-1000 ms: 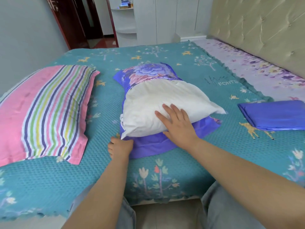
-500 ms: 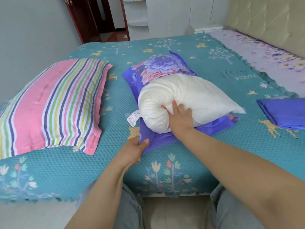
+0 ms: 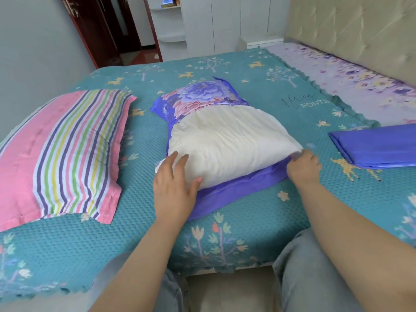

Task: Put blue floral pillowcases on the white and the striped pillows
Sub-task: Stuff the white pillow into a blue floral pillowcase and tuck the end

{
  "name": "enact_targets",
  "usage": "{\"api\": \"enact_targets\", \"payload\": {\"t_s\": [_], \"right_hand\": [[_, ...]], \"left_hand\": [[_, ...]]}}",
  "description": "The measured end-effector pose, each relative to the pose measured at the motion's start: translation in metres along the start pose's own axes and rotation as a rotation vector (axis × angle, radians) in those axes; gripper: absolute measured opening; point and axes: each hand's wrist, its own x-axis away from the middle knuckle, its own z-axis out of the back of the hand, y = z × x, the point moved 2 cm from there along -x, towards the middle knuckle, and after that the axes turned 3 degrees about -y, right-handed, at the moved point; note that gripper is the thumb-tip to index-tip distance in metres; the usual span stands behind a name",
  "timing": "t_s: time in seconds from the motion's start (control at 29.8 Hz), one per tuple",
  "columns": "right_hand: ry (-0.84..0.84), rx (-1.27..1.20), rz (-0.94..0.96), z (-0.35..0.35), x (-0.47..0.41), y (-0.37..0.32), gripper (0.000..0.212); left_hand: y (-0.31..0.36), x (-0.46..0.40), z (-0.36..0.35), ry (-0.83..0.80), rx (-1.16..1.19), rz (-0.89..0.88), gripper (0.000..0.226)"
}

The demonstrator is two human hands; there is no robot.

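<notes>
Closest to the camera you've got two knees in light grey-blue jeans (image 3: 315,278) right up against the edge of the bed, which is covered in a teal waffle-textured bedspread with little trees and yellow deer printed on it (image 3: 258,210). Both bare forearms reach out over it. The left hand (image 3: 173,188) lies flat with fingers spread and relaxed, palm on the near left corner of the plain white soft pillow (image 3: 229,143), thumb pressed into the pillow's near edge. The right hand (image 3: 304,165) is curled up tight at the pillow's near right corner, pinching the pillow corner and, as far as I can tell, the purple edge of the case right there. The hands sit well apart, one at each near corner. The white pillow is only partly inside the blue-purple satin pillowcase with big pink and purple flowers (image 3: 200,95): the far end is covered, the near part is bare, and the plain purple underside of the case sticks out flat beneath it toward the camera. Off to the left, apart from all that, lies the pink pillow with multicoloured stripes (image 3: 65,152), no case on it. To the right there's a folded blue-purple satin cloth (image 3: 376,147) lying flat. Further back is a lilac floral sheet (image 3: 351,82) along the beige tufted headboard (image 3: 360,34).
</notes>
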Motion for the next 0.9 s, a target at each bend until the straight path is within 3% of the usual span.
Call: {"api": "enact_targets", "payload": {"t_s": [0.07, 0.17, 0.3, 0.37, 0.5, 0.6, 0.74, 0.9], "right_hand": [[-0.131, 0.063, -0.071, -0.005, -0.008, 0.014, 0.056], [-0.235, -0.076, -0.008, -0.009, -0.011, 0.008, 0.040], [-0.375, 0.139, 0.089, -0.014, -0.007, 0.004, 0.038], [-0.376, 0.134, 0.080, -0.014, -0.005, 0.006, 0.036], [-0.371, -0.140, 0.080, 0.009, 0.000, 0.001, 0.028], [-0.570, -0.488, 0.109, 0.049, 0.020, -0.007, 0.039], [-0.926, -0.648, 0.220, 0.100, 0.048, 0.006, 0.039], [-1.094, -0.709, 0.115, 0.133, 0.053, 0.042, 0.038]], "left_hand": [[0.023, -0.008, -0.016, -0.099, -0.059, -0.113, 0.065], [0.049, -0.022, -0.038, -0.214, -0.172, -0.199, 0.078], [0.085, -0.039, -0.059, -0.359, -0.235, -0.231, 0.095], [0.100, -0.043, -0.065, -0.385, -0.261, -0.245, 0.098], [0.114, -0.044, -0.072, -0.394, -0.301, -0.249, 0.104], [0.121, -0.035, -0.073, -0.253, -0.330, -0.309, 0.111], [0.144, -0.041, -0.067, -0.182, -0.227, -0.311, 0.093], [0.165, -0.045, -0.087, -0.529, -0.297, -0.318, 0.046]]}}
